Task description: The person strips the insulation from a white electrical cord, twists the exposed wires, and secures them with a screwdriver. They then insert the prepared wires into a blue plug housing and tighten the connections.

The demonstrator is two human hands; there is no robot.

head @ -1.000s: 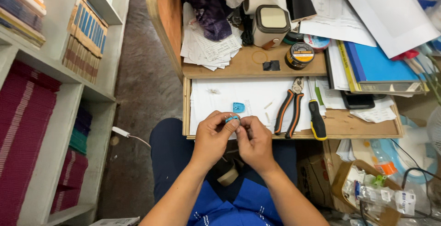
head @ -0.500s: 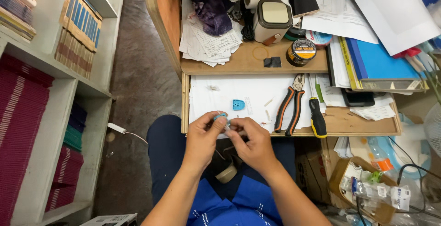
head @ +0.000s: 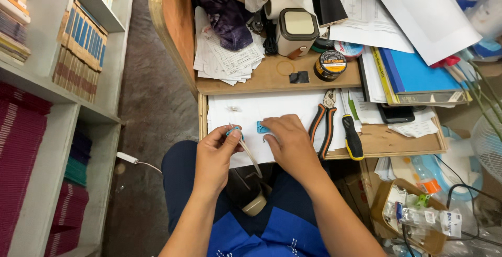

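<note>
From the head camera, your left hand is pinching a small blue piece together with a thin strip hanging toward your lap, while your right hand is resting fingers-down on the white surface, touching a second blue piece, near the orange-handled pliers.

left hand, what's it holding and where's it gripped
The left hand pinches a small blue part at its fingertips, with a thin strip trailing down from it. The right hand only touches another blue piece.
</note>
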